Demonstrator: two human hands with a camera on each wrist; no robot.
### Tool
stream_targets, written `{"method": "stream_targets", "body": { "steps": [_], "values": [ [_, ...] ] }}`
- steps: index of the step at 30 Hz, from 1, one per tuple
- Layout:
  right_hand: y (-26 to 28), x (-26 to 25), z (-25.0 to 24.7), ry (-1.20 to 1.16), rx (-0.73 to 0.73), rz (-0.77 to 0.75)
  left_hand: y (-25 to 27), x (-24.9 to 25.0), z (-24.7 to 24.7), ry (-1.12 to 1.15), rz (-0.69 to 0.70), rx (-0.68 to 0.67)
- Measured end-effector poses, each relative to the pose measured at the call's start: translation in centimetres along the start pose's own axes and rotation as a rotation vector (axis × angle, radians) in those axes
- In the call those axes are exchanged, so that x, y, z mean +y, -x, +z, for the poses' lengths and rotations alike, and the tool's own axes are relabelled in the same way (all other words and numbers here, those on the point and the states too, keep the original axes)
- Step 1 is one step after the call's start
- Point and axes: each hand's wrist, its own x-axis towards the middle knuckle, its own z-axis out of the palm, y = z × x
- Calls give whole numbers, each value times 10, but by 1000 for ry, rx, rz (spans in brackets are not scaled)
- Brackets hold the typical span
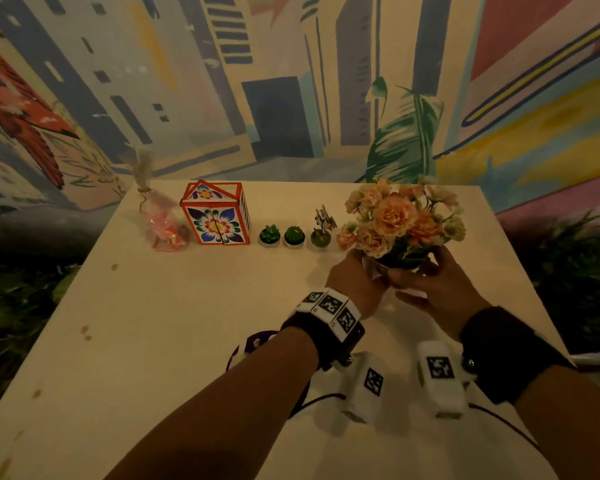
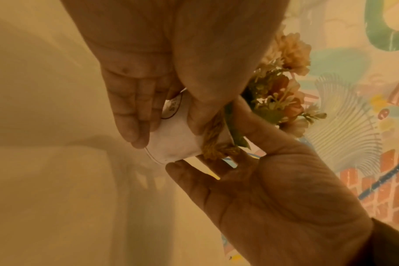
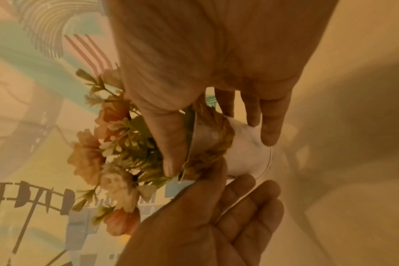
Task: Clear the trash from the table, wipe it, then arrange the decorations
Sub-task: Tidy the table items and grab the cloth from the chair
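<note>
A small white pot (image 1: 404,264) with a rope band, full of peach artificial flowers (image 1: 400,220), is at the right end of the decoration row on the table (image 1: 153,341). My left hand (image 1: 361,278) grips its left side and my right hand (image 1: 437,278) its right side. In the left wrist view my left hand (image 2: 164,129) has its thumb on the rope and fingers on the pot (image 2: 176,142). The right wrist view shows my right hand (image 3: 219,154) with its thumb on the pot's rim and fingers near its base. Whether the base touches the table I cannot tell.
Left of the pot stand three tiny cactus pots (image 1: 294,235), a painted floral box (image 1: 217,218) and a tied candy bag (image 1: 163,223). Small brown stains (image 1: 85,333) mark the table's left side. A purple and white object (image 1: 253,344) lies under my left forearm. A painted wall rises behind.
</note>
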Motion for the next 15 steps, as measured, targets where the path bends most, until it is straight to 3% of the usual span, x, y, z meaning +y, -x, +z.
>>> {"method": "stream_targets", "body": {
  "steps": [8, 15],
  "values": [
    [-44, -14, 9, 106, 36, -31, -32, 12, 6, 185, -163, 92],
    [-53, -13, 15, 108, 32, -69, -39, -4, 0, 137, -127, 40]
  ]
}}
